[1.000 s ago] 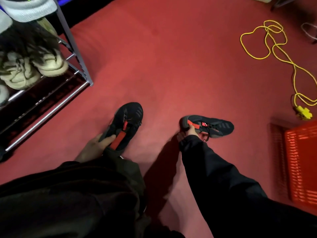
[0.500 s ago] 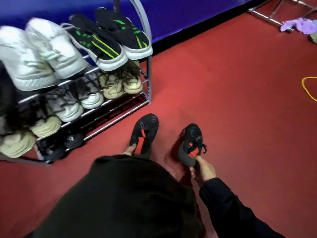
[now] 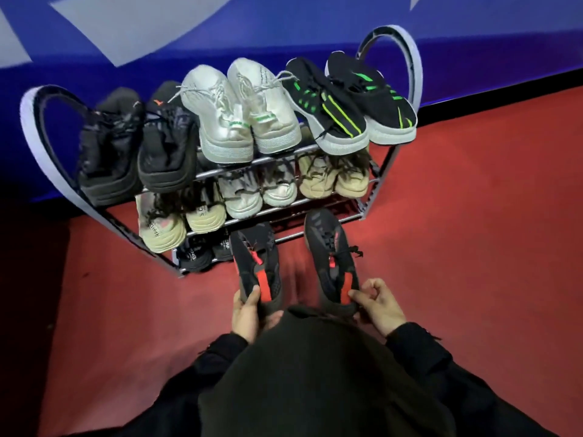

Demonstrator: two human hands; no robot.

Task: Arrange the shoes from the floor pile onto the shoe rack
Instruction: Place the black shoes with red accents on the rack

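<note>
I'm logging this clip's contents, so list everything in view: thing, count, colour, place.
shoe rack: one, grey metal, against the blue wall
black shoes: two, top tier, left
white shoes: two, top tier, middle
black shoes with green stripes: two, top tier, right
beige shoes: four, middle tier, two at each end
pale shoes: two, middle tier, centre
dark shoes: two, bottom tier, left, partly hidden
black-and-red shoes: two, held in front of the rack
floor: red
left hand: grips the left black-and-red shoe's heel
right hand: grips the right one's heel
</note>
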